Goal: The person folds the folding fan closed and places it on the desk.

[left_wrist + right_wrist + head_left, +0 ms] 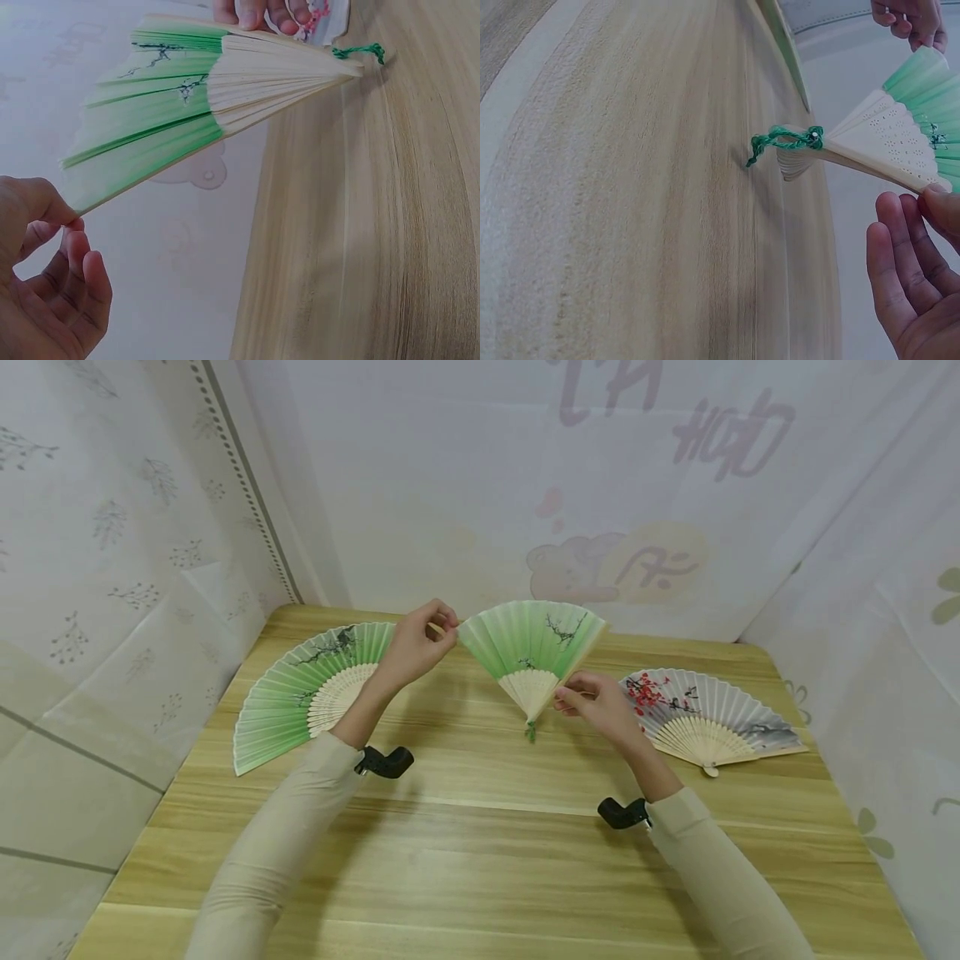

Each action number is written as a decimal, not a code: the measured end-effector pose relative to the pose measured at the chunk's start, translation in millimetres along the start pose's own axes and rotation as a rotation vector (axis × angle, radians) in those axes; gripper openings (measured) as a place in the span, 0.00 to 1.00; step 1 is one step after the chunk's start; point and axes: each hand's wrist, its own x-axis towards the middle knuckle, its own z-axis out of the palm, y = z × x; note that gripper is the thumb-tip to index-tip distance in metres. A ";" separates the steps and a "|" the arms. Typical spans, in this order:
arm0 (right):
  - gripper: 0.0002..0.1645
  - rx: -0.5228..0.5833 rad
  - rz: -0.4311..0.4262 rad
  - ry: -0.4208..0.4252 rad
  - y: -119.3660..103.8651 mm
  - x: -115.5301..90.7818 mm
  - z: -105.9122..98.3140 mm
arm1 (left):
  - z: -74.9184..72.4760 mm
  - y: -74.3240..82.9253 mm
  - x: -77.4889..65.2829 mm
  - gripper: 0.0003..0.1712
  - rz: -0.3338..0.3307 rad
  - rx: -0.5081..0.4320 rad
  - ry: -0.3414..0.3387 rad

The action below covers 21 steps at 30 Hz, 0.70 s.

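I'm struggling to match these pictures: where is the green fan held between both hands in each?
Head: held fan, just right of centre.
Left wrist: fan upper left, reaching past the middle.
Right wrist: fan upper right, cut off by the edge.
Shared landmark: green cord at its narrow end.

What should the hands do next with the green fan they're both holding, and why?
Perhaps the left hand could gently pull outward while the right hand holds steady. They pinch opposite sides of the held fan, which looks only partly spread: some folds are bunched near the right hand. The gray fan on the table is open wider.
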 end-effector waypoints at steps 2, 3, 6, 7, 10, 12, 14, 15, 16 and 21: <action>0.12 -0.003 0.004 0.000 -0.7 0.3 0.7 | 0.5 0.5 0.5 0.04 0.005 -0.008 0.008; 0.12 -0.005 0.004 0.000 -0.9 0.5 1.0 | 0.9 0.8 0.9 0.04 0.009 -0.011 0.012; 0.12 -0.008 -0.003 -0.004 -1.1 1.2 2.0 | 2.7 0.7 2.8 0.03 0.019 -0.018 0.019; 0.11 -0.008 -0.004 -0.006 -1.1 1.4 2.1 | 3.6 0.9 3.5 0.03 0.018 -0.018 0.019; 0.11 -0.001 0.000 -0.013 -1.7 1.9 2.6 | 6.0 1.5 5.1 0.03 0.007 -0.014 0.024; 0.11 0.005 0.006 -0.016 -2.3 2.1 2.7 | 7.7 2.3 6.1 0.03 0.002 -0.012 0.031; 0.10 0.012 0.012 -0.016 -2.9 2.3 3.1 | 9.3 2.6 7.4 0.03 0.012 -0.015 0.042; 0.10 0.014 0.016 -0.015 -3.2 2.4 3.3 | 10.3 2.5 8.4 0.03 0.022 -0.019 0.047; 0.10 0.012 0.016 -0.016 -3.6 2.6 3.5 | 11.1 2.2 9.4 0.03 0.028 -0.019 0.052; 0.08 -0.001 0.008 -0.017 -3.4 4.9 4.5 | 14.0 2.8 12.9 0.03 0.044 -0.037 0.056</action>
